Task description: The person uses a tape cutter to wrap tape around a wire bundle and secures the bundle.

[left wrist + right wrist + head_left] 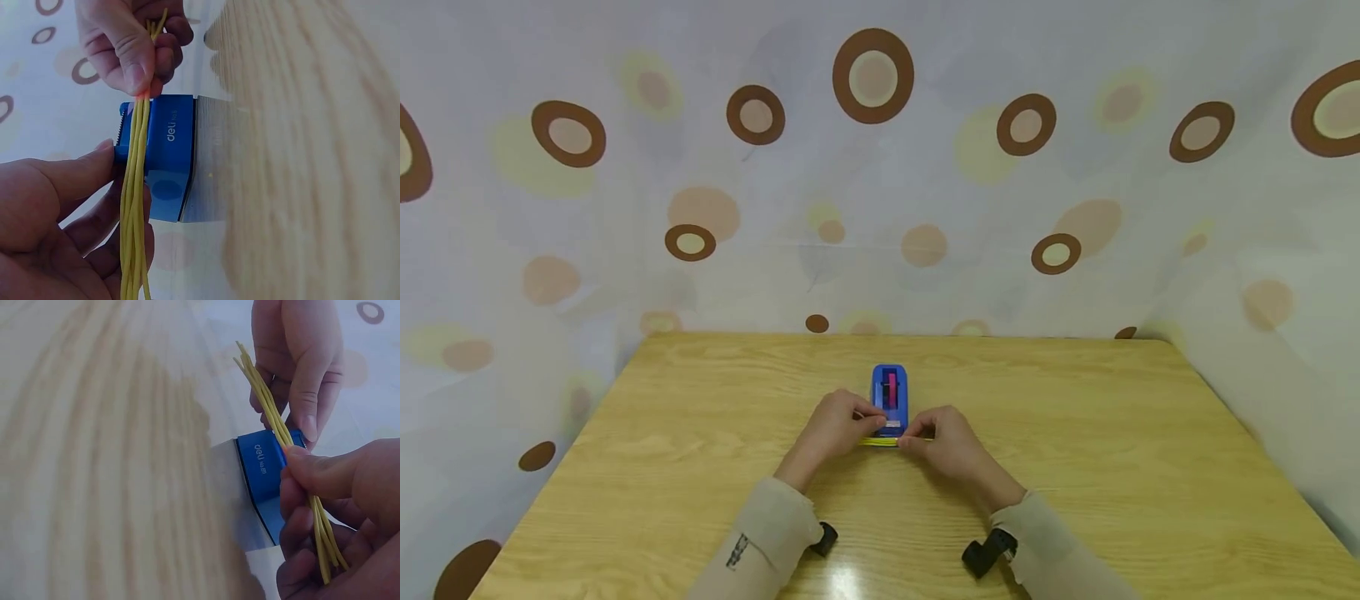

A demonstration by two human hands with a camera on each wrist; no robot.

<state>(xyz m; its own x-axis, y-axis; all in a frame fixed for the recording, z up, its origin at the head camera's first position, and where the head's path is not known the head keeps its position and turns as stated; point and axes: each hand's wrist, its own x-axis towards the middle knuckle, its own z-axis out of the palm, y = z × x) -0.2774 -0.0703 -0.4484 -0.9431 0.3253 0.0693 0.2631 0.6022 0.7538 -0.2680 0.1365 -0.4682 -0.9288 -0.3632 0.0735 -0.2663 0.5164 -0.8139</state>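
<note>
"Yellow cords (pixel 132 206): position and handling?"

"Below centre on my head-view monitor, just in front of the blue tape dispenser (pixel 172 115). I judge them light, bendy, hard to crush (prone to fanning out, though)."

"Hold?"

"Right hand (pixel 947 442) pinches the cords between thumb and fingers. Left hand (pixel 833 429): thumb at the cutter (pixel 120 128); whether it pinches anything, I can't tell. I'd grip mid-length, all strands together."

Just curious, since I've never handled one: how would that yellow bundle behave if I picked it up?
The yellow bundle is probably light, as its strands look thin. It seems more springy than limp: the free ends jut out fairly straight. It might fan apart if the right hand let go, since the strands splay at their tips.
</note>
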